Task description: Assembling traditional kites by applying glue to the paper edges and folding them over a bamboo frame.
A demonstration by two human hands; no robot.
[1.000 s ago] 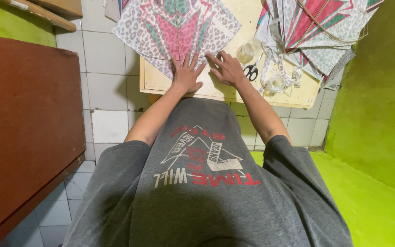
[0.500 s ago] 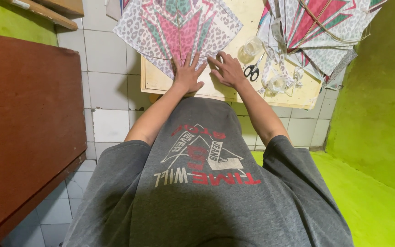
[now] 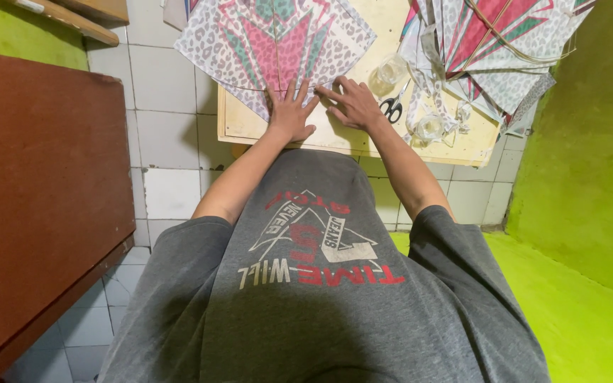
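On the board (image 3: 250, 128), the kite (image 3: 278, 42) is pinned flat at its lower corner by left hand (image 3: 291, 113) and right hand (image 3: 352, 105), fingers spread, nothing gripped

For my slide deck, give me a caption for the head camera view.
Both hands, left hand and right hand, press a leopard-print paper kite flat on a wooden board.

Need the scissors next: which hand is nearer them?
Right. The right hand lies just beside the scissors; the left hand rests farther off, on the kite.

Left hand (image 3: 291, 110) flat, fingers spread, right hand (image 3: 354, 104) beside it, palm down
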